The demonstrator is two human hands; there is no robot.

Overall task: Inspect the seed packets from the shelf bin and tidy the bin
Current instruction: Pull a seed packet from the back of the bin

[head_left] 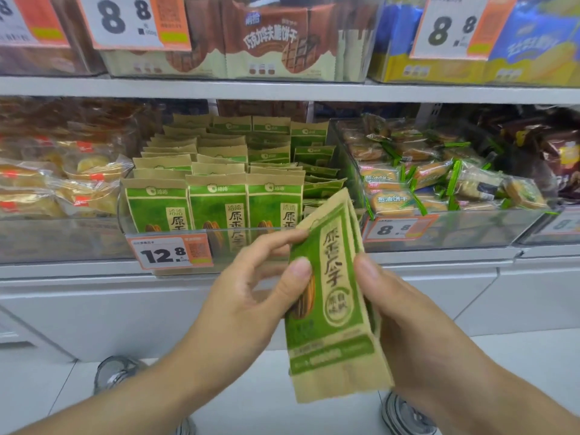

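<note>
I hold a small stack of green and tan seed packets (332, 296) in front of the shelf, tilted with its top to the right. My left hand (251, 290) pinches the front packet's left edge between thumb and fingers. My right hand (405, 312) grips the stack from the right, thumb on the front and fingers hidden behind. The clear shelf bin (131, 227) behind holds several rows of the same packets (216, 208) standing upright, with looser ones lying askew at its right side (320, 180).
A 12.8 price tag (171, 252) hangs on the bin's front. A bin of wrapped biscuits (439, 183) stands to the right, bagged pastries (62, 183) to the left. An upper shelf carries boxed biscuits (273, 42). My shoes (405, 416) show on the white floor.
</note>
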